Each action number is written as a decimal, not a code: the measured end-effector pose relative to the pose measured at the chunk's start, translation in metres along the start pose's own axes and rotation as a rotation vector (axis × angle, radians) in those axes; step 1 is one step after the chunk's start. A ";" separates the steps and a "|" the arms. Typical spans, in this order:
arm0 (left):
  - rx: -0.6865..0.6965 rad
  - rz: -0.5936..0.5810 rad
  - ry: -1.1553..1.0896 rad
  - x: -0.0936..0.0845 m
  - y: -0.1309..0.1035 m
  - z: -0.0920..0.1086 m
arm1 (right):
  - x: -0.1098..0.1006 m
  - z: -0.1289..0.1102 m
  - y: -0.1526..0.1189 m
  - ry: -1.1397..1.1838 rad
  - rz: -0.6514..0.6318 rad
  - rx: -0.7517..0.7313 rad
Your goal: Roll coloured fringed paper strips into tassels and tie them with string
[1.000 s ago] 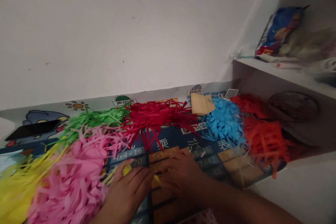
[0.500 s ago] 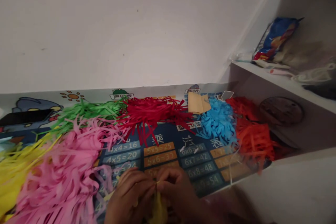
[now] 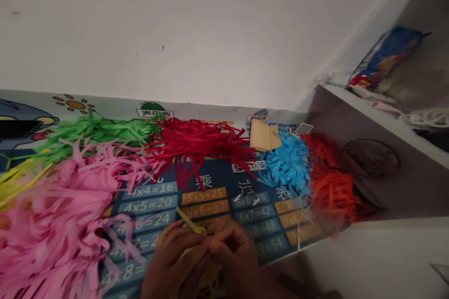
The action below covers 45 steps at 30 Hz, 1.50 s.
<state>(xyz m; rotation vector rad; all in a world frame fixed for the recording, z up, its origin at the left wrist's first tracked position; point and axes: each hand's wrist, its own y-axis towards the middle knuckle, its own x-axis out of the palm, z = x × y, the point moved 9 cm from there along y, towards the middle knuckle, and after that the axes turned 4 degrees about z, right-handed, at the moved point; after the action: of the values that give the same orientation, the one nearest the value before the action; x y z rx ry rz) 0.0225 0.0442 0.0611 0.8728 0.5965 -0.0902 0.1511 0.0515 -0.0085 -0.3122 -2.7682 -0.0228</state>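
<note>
1. Yellow strips point(image 3: 191, 223) between the left hand point(image 3: 180, 259) and right hand point(image 3: 234, 254), low centre. Both grips narrow, pinched on them; exact contact hidden by the fingers, lower ends dim.
2. Cut off: yellow pile point(image 3: 17, 182) and dark flat object point(image 3: 16, 128) at left edge; pink pile point(image 3: 66, 201) at left and bottom.
3. Beyond the hands, across the printed mat point(image 3: 222, 180) — green pile point(image 3: 105, 131), crimson pile point(image 3: 199, 142), blue pile point(image 3: 289, 161), one each. Orange-red strips point(image 3: 333, 187) at right: one pile or two, cannot tell.
4. One folded tan paper point(image 3: 263, 135) touches the blue pile.
5. Shelf point(image 3: 379, 107) upper right — one blue packet point(image 3: 394, 51), blurred.
</note>
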 end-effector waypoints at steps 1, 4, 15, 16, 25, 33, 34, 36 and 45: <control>-0.003 0.001 -0.011 0.002 0.000 -0.001 | 0.001 -0.001 -0.001 -0.018 0.004 -0.028; -0.046 0.008 -0.062 0.007 0.001 -0.005 | 0.004 -0.007 -0.002 -0.102 -0.002 -0.111; -0.967 -0.079 -0.483 0.019 -0.047 -0.069 | -0.143 -0.056 0.172 -1.221 0.020 -0.374; -0.972 -0.062 -0.492 0.020 -0.047 -0.068 | -0.148 -0.052 0.180 -1.259 -0.001 -0.367; -0.750 -0.263 -0.372 0.035 -0.031 -0.067 | -0.142 -0.053 0.189 -1.350 -0.055 -0.305; -0.773 -0.198 -0.423 0.037 -0.031 -0.063 | -0.036 -0.045 0.073 -0.908 -0.238 -0.278; -0.816 -0.177 -0.410 0.035 -0.032 -0.063 | -0.023 -0.038 0.055 -0.762 -0.250 -0.258; -0.867 -0.150 -0.373 0.031 -0.034 -0.063 | -0.007 -0.019 0.029 -0.545 -0.237 -0.165; -0.736 -0.108 -0.236 0.013 -0.033 -0.054 | -0.010 0.024 0.008 -0.275 -0.060 0.162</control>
<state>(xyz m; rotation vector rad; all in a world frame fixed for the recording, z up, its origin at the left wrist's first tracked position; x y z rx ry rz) -0.0015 0.0652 0.0049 0.1116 0.4052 -0.0626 0.1537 0.0587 -0.0350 -0.2029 -3.0263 0.2465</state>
